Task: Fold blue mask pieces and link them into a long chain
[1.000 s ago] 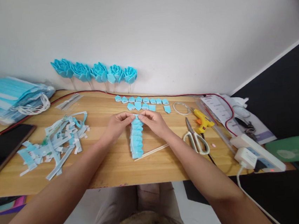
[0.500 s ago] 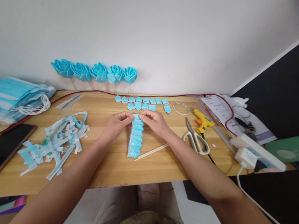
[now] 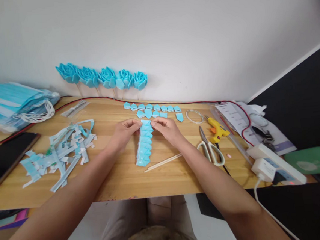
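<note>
A strip of overlapping blue folded petals lies lengthwise on the wooden table, its far end between my hands. My left hand pinches the strip's far left corner. On the opposite corner, the thumb and fingers of my right hand are closed the same way. Just beyond are two rows of loose blue folded pieces. Two thin wooden sticks lie right of the strip, partly under my right forearm. Several blue fabric flowers on sticks lean against the wall.
Cut scraps, a phone and a stack of face masks occupy the left. Rightward are scissors, a yellow glue gun, a roll of clear tape and a power strip. A red-black cable runs along the back.
The strip has shifted slightly away from me, and its far end lies flatter and more open between my fingers. My right hand has moved slightly right.
</note>
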The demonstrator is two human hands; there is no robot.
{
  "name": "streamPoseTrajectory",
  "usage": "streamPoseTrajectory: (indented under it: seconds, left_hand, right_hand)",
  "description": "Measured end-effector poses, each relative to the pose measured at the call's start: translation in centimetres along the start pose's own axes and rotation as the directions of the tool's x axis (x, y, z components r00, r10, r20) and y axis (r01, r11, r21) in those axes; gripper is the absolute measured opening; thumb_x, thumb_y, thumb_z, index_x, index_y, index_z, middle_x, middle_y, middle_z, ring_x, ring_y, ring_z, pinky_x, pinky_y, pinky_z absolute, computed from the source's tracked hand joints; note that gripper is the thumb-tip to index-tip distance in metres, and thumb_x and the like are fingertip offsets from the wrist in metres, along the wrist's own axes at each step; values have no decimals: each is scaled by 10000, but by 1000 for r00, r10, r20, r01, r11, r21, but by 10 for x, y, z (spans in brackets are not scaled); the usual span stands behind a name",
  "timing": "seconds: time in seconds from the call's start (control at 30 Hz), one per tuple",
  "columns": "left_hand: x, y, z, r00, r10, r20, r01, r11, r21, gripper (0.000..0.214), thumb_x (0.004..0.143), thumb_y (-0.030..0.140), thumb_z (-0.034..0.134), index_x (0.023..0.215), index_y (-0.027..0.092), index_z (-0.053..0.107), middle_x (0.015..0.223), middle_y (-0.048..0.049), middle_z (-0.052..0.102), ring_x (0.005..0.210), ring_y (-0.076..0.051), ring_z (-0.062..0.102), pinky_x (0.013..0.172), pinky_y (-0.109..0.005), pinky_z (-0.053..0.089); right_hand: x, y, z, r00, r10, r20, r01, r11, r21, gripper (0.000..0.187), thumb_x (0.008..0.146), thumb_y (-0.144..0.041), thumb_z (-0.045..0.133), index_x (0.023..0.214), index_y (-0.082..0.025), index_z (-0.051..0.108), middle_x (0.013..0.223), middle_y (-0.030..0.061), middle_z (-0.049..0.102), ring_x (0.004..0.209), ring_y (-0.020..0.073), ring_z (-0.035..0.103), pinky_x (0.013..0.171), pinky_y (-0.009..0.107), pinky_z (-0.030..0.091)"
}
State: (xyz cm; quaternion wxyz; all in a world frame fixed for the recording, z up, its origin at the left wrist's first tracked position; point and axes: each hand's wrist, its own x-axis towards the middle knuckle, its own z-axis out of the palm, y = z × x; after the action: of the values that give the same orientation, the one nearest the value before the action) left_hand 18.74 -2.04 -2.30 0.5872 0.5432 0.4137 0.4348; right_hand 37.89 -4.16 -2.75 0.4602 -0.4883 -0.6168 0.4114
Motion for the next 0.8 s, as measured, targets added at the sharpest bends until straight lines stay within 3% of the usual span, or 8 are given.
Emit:
streamPoseTrajectory:
  seconds: [0.53,0.8]
  left_hand:
    - [1,-3,-1,1000,-20,-20,20,1000,-10,306,683,451,733,628,165,639,597,8,579,601,-127,491,650,-276,382]
    - [9,-16,-10,997,-42,-66,41,999,-16,292,657,425,778,650,154,670,617,11,616,622,-114,524,676,-248,414]
  right_hand:
    - [1,5,-1,999,-41,10,41,995,-85,260,890,-399,559,753,-186,616,719,-26,566,701,124,503,704,250,386]
    - [4,12,-1,999,5,-44,-4,999,32,231,884,-383,587,873,-196,723,832,6,712,829,155,639,818,273,467]
